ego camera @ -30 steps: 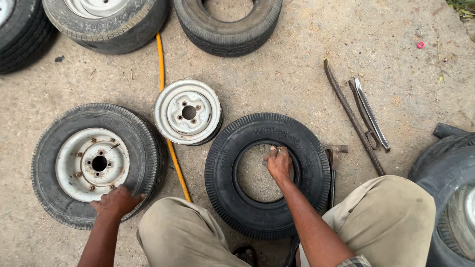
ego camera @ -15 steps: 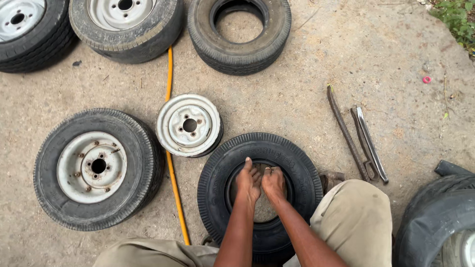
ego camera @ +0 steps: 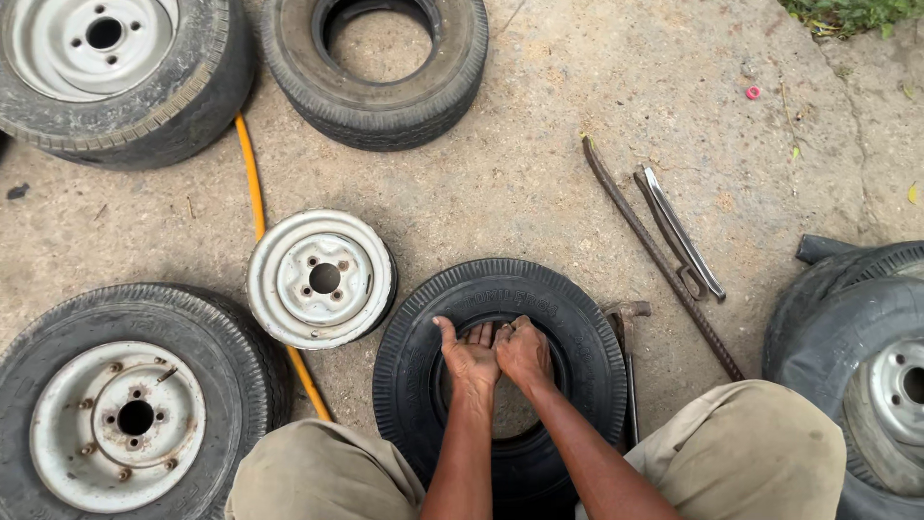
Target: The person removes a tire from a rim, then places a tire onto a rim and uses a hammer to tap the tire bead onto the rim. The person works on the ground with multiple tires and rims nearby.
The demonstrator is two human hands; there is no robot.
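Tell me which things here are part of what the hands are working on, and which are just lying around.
In hand: bare tyre, left hand, right hand, both at its inner edge.

Lying about: loose steel rim, yellow hose, rusty bar, tyre levers, hammer, mounted wheel.

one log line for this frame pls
left hand: on tyre inner rim | right hand: same rim, beside left | bare wheel rim: left of tyre | tyre irons: on ground, right

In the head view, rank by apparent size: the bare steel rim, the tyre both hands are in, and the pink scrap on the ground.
1. Tyre, with the left hand and right hand in its opening.
2. Bare rim.
3. Pink scrap, farther off, yet plainly smallest.
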